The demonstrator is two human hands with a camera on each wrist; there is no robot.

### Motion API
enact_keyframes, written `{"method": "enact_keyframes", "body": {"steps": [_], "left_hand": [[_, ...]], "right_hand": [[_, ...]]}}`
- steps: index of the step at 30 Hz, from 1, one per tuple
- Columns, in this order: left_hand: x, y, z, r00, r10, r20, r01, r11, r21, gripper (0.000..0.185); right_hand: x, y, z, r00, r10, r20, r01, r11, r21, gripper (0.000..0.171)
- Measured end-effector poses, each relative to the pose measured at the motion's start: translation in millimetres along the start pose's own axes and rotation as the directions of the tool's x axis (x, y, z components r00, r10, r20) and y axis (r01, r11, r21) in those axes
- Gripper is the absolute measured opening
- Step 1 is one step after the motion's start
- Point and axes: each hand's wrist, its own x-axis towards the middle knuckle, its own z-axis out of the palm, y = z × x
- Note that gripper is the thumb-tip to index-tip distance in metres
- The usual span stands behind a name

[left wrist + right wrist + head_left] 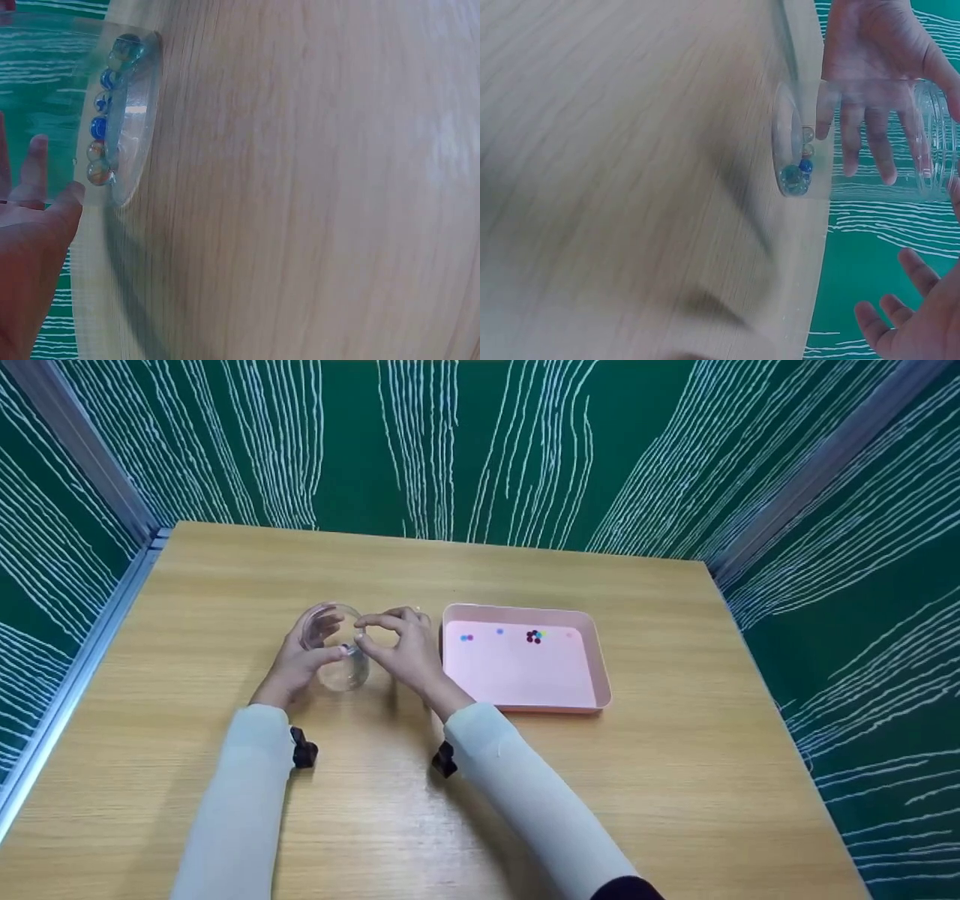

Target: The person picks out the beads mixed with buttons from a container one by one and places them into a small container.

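Note:
A clear jar (346,675) stands with its mouth upward, held round its side by my left hand (298,664). Several glass marbles (99,127), mostly clear and blue, lie at the jar's bottom; a larger greenish marble (793,180) is among them. Over the jar's mouth is my right hand (409,649), thumb and index finger parted at the rim. I see nothing between these two fingertips. The right wrist view shows the other fingers of the right hand (922,322) loosely bent; its thumb and index are out of that frame.
To the right of the right hand, a shallow pink tray (525,682) rests on the wooden table (675,750). It holds small balls: a dark red cluster (533,637) with bits of yellow and blue, and several loose ones. Green walls (510,457) with white lines border the table.

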Motion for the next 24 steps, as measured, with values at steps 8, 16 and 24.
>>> {"method": "enact_keyframes", "body": {"steps": [8, 16, 24], "left_hand": [[1.6, 1.4, -2.1, 1.000, -0.009, 0.014, 0.009, 1.000, 0.021, 0.077], [1.6, 2.0, 0.2, 1.000, -0.007, -0.010, 0.008, 1.000, 0.021, 0.075], [-0.2, -0.4, -0.9, 1.000, -0.007, -0.017, 0.008, 0.998, 0.057, 0.075]], "right_hand": [[0.9, -0.5, 0.1, 1.000, 0.009, -0.005, -0.009, 1.000, 0.011, 0.021], [0.9, -1.2, -1.3, 0.998, 0.058, 0.002, -0.058, 0.998, 0.032, 0.020], [1.5, -2.9, -1.9, 0.996, 0.087, 0.011, -0.087, 0.996, -0.018, 0.020]]}}
